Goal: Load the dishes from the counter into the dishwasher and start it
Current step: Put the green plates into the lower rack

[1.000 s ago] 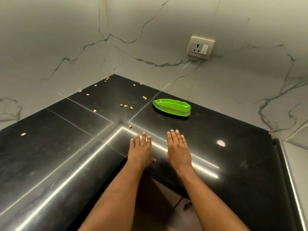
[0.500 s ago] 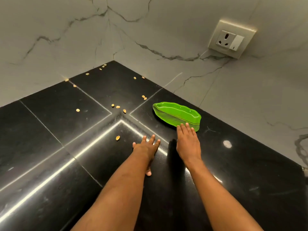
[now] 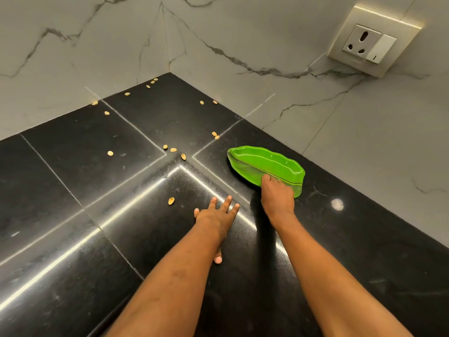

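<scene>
One glossy, leaf-shaped green dish is gripped by the right hand; the left hand is spread flat on the polished black counter.

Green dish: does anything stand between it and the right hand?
Nothing visible does. The right hand already grips the dish at its near edge. The scattered shells lie farther left on the counter, out of the way.
</scene>
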{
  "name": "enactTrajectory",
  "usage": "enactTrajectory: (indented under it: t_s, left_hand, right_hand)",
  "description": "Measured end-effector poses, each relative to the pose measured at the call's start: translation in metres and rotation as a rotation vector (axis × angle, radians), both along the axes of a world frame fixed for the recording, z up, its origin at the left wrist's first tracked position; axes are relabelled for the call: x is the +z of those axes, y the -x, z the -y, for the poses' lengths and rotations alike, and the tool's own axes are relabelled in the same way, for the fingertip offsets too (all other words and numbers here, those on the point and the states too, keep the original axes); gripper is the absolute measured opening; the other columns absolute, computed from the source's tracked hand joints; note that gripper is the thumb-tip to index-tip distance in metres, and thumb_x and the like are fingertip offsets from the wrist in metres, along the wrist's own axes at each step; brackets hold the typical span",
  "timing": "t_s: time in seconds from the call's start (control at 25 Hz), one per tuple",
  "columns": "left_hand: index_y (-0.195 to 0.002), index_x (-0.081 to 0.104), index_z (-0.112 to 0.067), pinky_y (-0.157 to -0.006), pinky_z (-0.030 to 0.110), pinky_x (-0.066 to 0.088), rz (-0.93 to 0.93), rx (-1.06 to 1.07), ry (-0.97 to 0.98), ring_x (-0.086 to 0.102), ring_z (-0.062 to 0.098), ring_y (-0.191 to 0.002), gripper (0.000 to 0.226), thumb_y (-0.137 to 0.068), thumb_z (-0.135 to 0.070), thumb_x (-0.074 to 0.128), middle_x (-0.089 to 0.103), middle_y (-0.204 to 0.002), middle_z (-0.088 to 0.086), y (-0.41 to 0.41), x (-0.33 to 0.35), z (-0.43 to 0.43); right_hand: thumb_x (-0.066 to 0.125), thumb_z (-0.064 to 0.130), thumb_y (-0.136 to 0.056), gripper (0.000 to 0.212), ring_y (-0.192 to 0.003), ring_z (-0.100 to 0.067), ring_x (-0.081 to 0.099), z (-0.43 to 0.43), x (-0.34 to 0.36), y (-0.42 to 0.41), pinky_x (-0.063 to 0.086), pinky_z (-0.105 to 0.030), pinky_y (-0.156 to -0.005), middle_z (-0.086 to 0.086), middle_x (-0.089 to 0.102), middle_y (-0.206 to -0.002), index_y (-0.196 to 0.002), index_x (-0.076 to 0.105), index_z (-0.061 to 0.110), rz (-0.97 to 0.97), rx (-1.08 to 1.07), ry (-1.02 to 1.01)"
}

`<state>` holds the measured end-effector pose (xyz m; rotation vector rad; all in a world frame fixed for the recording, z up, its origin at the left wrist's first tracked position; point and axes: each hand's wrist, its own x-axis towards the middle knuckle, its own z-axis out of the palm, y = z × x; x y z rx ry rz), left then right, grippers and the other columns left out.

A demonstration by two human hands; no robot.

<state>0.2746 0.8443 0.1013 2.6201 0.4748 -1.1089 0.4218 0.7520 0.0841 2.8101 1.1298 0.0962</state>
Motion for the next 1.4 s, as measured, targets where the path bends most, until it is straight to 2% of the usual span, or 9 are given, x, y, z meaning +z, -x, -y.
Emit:
enactTrajectory:
  t_s: [0.2, 0.28, 0.44, 0.64, 0.72, 0.84, 0.96, 1.08, 1.4]
  left_hand:
    - [-0.152, -0.025, -0.029, -0.110, 0.072, 0.018, -0.002, -0.023, -0.011, -0.024, 0.035, -0.146, 0.151, -0.059, -0.036, 0.094, -0.037, -0.156, -0.007, 0.000, 0.000, -0.003]
    - [-0.152, -0.025, -0.028, -0.109, 0.072, 0.019, 0.003, -0.039, -0.021, -0.023, 0.035, -0.147, 0.150, -0.059, -0.036, 0.093, -0.036, -0.157, -0.006, 0.000, 0.001, -0.003]
    - [-0.153, -0.022, -0.028, -0.110, 0.073, 0.019, 0.031, -0.051, -0.040, -0.021, 0.035, -0.148, 0.150, -0.058, -0.036, 0.094, -0.033, -0.158, -0.006, 0.004, 0.003, -0.002]
    - [-0.155, -0.018, -0.021, -0.109, 0.072, 0.022, 0.132, -0.064, -0.079, -0.013, 0.037, -0.149, 0.149, -0.058, -0.030, 0.095, -0.025, -0.162, 0.002, 0.015, 0.005, 0.004]
    - [-0.157, -0.009, -0.014, -0.114, 0.065, 0.022, 0.224, -0.078, -0.118, -0.005, 0.036, -0.151, 0.140, -0.062, -0.027, 0.093, -0.015, -0.164, 0.008, 0.027, 0.007, 0.011]
    - [-0.157, 0.003, -0.008, -0.120, 0.053, 0.016, 0.436, -0.016, -0.150, 0.002, 0.033, -0.152, 0.114, -0.079, -0.037, 0.080, -0.002, -0.165, 0.014, 0.061, 0.006, 0.033]
    - [-0.156, -0.006, -0.007, -0.122, 0.048, 0.007, 0.569, 0.050, -0.140, -0.005, 0.031, -0.152, 0.099, -0.094, -0.055, 0.054, -0.011, -0.164, 0.014, 0.117, 0.001, 0.054]
    - [-0.155, -0.011, -0.008, -0.122, 0.047, -0.002, 0.574, 0.042, -0.163, -0.013, 0.031, -0.151, 0.093, -0.098, -0.060, 0.038, -0.020, -0.162, 0.013, 0.182, -0.001, 0.072]
    - [-0.155, -0.011, -0.008, -0.121, 0.045, -0.007, 0.612, 0.018, -0.167, -0.017, 0.030, -0.150, 0.089, -0.098, -0.059, 0.034, -0.020, -0.162, 0.012, 0.318, -0.015, 0.139]
  right_hand:
    - [0.069, -0.002, -0.055, 0.032, -0.042, -0.027, 0.059, 0.010, 0.005, 0.018, 0.033, -0.024, -0.038, -0.007, 0.056, -0.050, -0.083, 0.058, 0.009, 0.173, 0.149, -0.081]
    - [0.068, 0.004, -0.052, 0.036, -0.044, -0.025, 0.057, 0.017, 0.006, 0.031, 0.033, -0.024, -0.037, -0.004, 0.055, -0.051, -0.087, 0.063, 0.011, 0.213, 0.177, -0.053]
    - [0.079, 0.012, -0.053, 0.019, -0.054, -0.021, 0.057, 0.039, 0.009, 0.058, 0.036, -0.024, -0.037, -0.002, 0.056, -0.059, -0.061, 0.062, 0.018, 0.214, 0.148, -0.017]
    - [0.049, 0.009, -0.063, 0.015, -0.051, -0.019, 0.057, 0.085, 0.018, 0.100, 0.037, -0.023, -0.035, -0.001, 0.055, -0.061, -0.058, 0.059, 0.019, 0.312, 0.107, -0.119]
    - [0.038, 0.005, -0.066, 0.025, -0.050, -0.019, 0.058, 0.102, 0.024, 0.116, 0.039, -0.024, -0.036, -0.001, 0.055, -0.061, -0.060, 0.058, 0.019, 0.358, 0.070, -0.158]
    - [0.049, 0.004, -0.065, 0.017, -0.049, -0.020, 0.060, 0.123, 0.033, 0.142, 0.043, -0.027, -0.039, -0.002, 0.057, -0.059, -0.062, 0.058, 0.018, 0.363, 0.069, -0.185]
    - [0.059, 0.002, -0.059, 0.015, -0.048, -0.022, 0.060, 0.143, 0.038, 0.185, 0.044, -0.027, -0.040, -0.003, 0.057, -0.057, -0.061, 0.057, 0.016, 0.373, 0.053, -0.227]
    - [0.047, 0.002, -0.062, 0.017, -0.044, -0.022, 0.058, 0.165, 0.040, 0.240, 0.042, -0.026, -0.039, -0.003, 0.057, -0.053, -0.058, 0.057, 0.015, 0.403, 0.034, -0.280]
    - [0.039, 0.008, -0.065, 0.021, -0.048, -0.020, 0.059, 0.220, 0.041, 0.387, 0.042, -0.025, -0.042, -0.001, 0.057, -0.055, -0.058, 0.056, 0.018, 0.492, -0.024, -0.307]
